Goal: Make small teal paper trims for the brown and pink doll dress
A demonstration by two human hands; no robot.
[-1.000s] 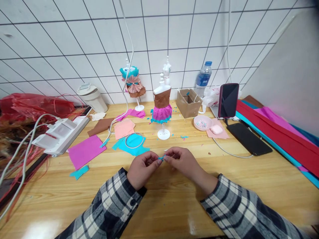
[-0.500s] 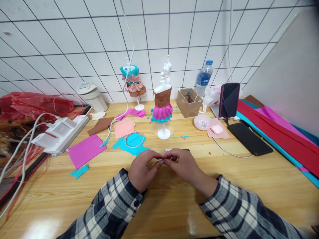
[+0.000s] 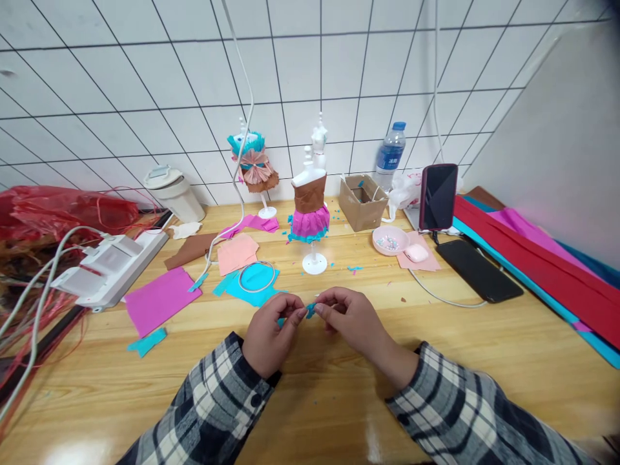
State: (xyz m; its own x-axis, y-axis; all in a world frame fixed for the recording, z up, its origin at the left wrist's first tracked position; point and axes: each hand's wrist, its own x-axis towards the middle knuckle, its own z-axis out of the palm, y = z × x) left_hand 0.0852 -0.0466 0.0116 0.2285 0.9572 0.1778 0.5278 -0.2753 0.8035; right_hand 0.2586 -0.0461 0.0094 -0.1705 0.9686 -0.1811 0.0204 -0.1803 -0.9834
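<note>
- Close to me, over the table [image 3: 329, 400], my left hand [image 3: 271, 332] is curled, thumb and finger brought nearly together at a small blue scrap [image 3: 310, 311]; more blue shows inside its curl, though I can't tell whether that is the same piece.
- Facing it, my right hand [image 3: 356, 326] pinches the scrap between thumb and fingertip, its other fingers bent in.
- As I judge it, I am working this scrap into shape; the next move calls for a light, steady pinch, since thin paper could tear.
- Farther out lie a magenta sheet [image 3: 162, 300] and a blue sheet [image 3: 256, 278] with a ring [image 3: 256, 292] on it.
- Beyond them stands a dress form [image 3: 310, 194], blue along its hem, apart from both hands.
- Farthest, a second form [image 3: 256, 171] stands near the tiled wall [image 3: 194, 71].
</note>
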